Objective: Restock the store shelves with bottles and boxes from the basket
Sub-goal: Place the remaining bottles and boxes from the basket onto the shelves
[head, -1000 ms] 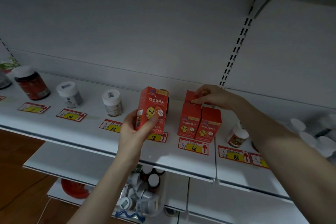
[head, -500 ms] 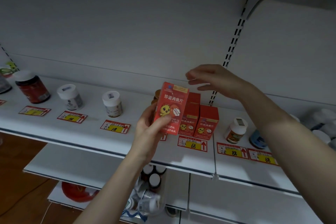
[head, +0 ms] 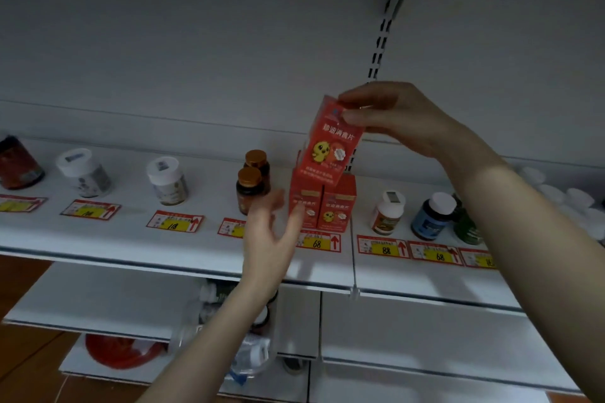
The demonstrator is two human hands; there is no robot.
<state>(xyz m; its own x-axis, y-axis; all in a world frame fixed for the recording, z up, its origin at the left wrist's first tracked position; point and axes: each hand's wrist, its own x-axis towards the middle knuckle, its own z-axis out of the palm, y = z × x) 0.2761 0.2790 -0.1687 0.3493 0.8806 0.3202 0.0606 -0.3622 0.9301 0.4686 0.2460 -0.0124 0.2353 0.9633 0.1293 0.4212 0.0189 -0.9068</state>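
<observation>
While the right grip (head: 402, 121) pinches the top end of a red box (head: 330, 147) between thumb and fingers, the box hangs tilted just above a pair of red boxes (head: 337, 206) standing side by side on the white shelf (head: 131, 239); whether its lower edge touches them cannot be told; left grip (head: 266, 245) released, fingers spread and blurred, before the shelf edge, just beside the left box of the pair, contact unclear; two amber bottles (head: 250, 190) stand left of the pair, one behind the other; white-capped bottle (head: 388, 213) and blue bottle (head: 432, 219) to the right; price tag marked 68 (head: 319, 242) lies in front of the pair.
</observation>
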